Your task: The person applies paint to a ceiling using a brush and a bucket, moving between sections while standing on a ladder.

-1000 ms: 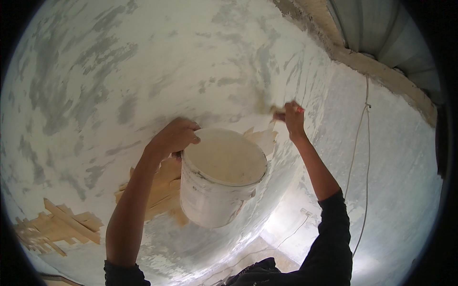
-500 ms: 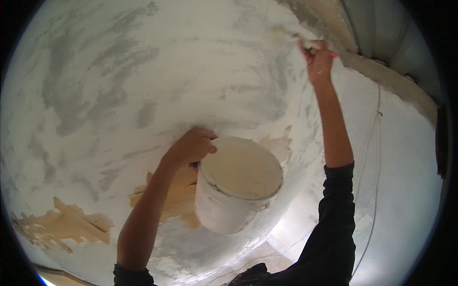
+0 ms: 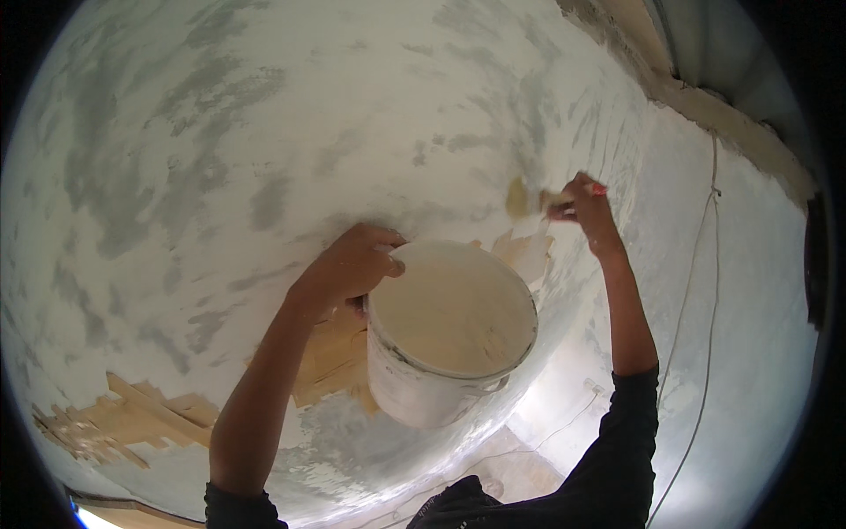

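Note:
My left hand [image 3: 357, 263] is closed on the rim of a white plastic bucket [image 3: 423, 379], thumb inside the edge and fingers outside. The bucket is tilted so its mouth faces me, and pale cream paint or wash shows inside. To the right and a little higher, my right hand [image 3: 582, 212] is closed around the handle of a paintbrush [image 3: 517, 199]. Its yellowish bristles point left, at or close to the wall [image 3: 352, 115], blurred by motion; I cannot tell if they touch. A red handle end shows behind the hand.
White wash streaks the grey wall. Peeled tan patches [image 3: 132, 419] show at lower left and behind the bucket. A rough ledge [image 3: 705, 110] runs along the upper right. Thin cords [image 3: 712, 264] hang on the right-hand wall, and a wire [image 3: 564, 432] runs low behind my right arm.
My right hand and the paintbrush have come down from near the ledge to just above the bucket's right side. The bucket, still in my left hand, has shifted slightly right and up in view.

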Demonstrator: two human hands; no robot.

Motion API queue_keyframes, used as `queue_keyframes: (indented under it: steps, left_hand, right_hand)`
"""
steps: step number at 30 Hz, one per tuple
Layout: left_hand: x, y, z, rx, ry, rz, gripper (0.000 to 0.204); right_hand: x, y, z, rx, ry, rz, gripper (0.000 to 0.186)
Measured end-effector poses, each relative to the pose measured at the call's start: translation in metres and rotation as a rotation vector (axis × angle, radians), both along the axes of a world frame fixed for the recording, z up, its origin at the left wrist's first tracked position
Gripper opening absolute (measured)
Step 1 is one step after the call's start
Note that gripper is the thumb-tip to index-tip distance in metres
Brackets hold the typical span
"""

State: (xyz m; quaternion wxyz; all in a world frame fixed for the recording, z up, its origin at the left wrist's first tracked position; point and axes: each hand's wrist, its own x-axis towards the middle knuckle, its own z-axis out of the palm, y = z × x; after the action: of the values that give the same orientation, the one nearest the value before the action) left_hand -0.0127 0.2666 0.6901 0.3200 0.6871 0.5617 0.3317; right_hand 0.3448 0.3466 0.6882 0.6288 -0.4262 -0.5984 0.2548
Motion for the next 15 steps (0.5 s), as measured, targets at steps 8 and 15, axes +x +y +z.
queue_keyframes:
  steps: [8, 15]
  left_hand:
    - [0.004, -0.005, 0.011, -0.011, 0.015, -0.076, 0.041]
    - [0.008, -0.007, 0.011, 0.002, 0.007, -0.058, 0.039]
  right_hand:
    - [0.017, 0.035, 0.02, 0.068, 0.052, 0.077, 0.017]
    - [-0.015, 0.026, 0.14, 0.62, 0.565, 0.333, 0.016]
